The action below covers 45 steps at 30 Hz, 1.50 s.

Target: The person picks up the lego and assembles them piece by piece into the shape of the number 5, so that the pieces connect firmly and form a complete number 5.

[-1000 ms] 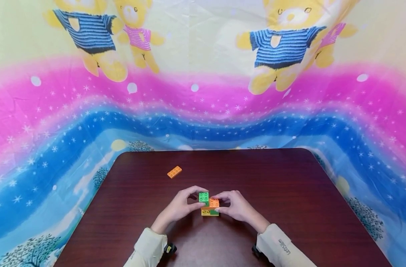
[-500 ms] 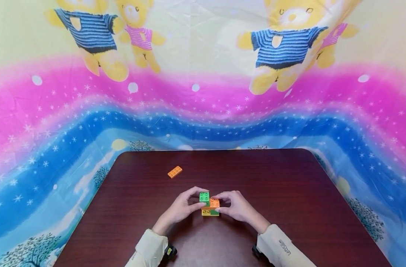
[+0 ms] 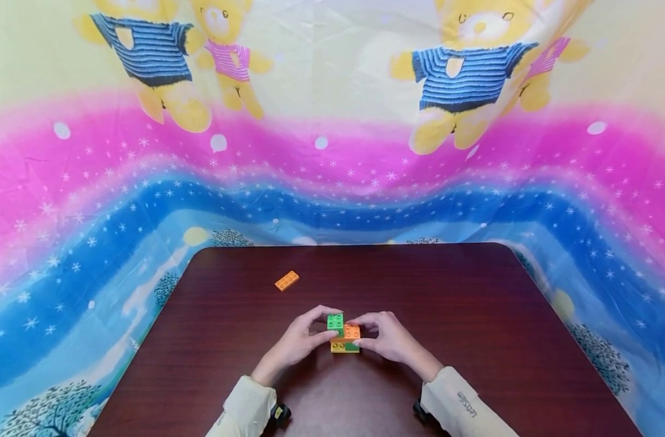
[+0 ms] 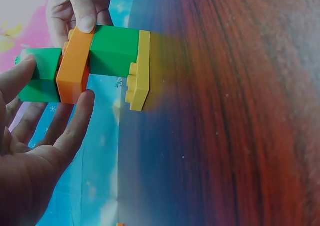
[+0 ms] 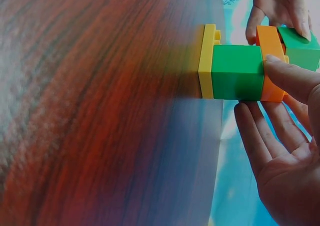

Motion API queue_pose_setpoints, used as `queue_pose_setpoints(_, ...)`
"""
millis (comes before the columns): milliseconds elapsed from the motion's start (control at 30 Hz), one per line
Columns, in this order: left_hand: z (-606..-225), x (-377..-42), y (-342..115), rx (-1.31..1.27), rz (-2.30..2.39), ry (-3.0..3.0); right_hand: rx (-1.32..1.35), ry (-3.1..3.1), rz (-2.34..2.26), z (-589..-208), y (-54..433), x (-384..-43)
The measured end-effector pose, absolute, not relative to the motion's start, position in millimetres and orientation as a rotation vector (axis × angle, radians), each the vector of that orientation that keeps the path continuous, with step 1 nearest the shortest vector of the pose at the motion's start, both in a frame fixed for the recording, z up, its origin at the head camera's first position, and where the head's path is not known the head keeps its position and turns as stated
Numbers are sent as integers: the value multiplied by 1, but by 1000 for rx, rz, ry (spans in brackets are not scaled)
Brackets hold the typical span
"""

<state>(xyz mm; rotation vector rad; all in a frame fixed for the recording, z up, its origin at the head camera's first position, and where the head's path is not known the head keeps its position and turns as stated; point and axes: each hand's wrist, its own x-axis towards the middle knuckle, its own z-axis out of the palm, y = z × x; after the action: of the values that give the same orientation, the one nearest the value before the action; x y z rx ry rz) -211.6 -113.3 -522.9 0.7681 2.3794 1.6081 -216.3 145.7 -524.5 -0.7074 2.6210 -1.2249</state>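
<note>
A small stack of toy building bricks stands on the table in front of me. At its bottom lies a flat yellow brick (image 5: 206,60). One end of that carries a green brick (image 5: 237,71), with an orange brick (image 4: 75,68) across it. A second green brick (image 3: 334,320) sits on the orange one's left end, slightly tilted, with a thin gap under it in both wrist views. My left hand (image 3: 299,337) pinches this upper green brick between thumb and fingers. From the other side my right hand (image 3: 385,337) pinches the orange brick, thumb on its near face.
A thin orange brick (image 3: 286,281) with studs lies alone farther back on the dark wooden table (image 3: 447,291), left of the stack. Behind the table hangs a patterned cloth (image 3: 321,176) with printed bears.
</note>
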Motion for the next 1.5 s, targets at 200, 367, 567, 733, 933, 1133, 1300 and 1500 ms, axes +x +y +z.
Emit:
queue_pose_setpoints(200,-524,-211,-112,779,1619,2365,-704,2616,-1239,-525,146,-216)
queue_pose_setpoints(367,-523,-211,-111,810,1605,2373,-710,2631,-1233,-525,146,-215)
queue_pose_setpoints(567,-522,-211,-111,834,1571,2409,-717,2628,-1232,-526,146,-215)
queue_pose_setpoints(733,-524,-211,-112,823,1561,2421,-708,2611,-1239,-525,146,-215)
queue_pose_setpoints(933,-527,-211,-112,829,1574,2435,-708,2621,-1232,-525,146,-215)
queue_pose_setpoints(1133,-529,-210,-112,823,1594,2438,-704,2637,-1224,-526,146,-215)
queue_pose_setpoints(1300,-529,-210,-111,819,1581,2448,-711,2638,-1217,-527,146,-216)
queue_pose_setpoints(1500,-527,-210,-110,798,1569,2468,-717,2637,-1222,-527,147,-217)
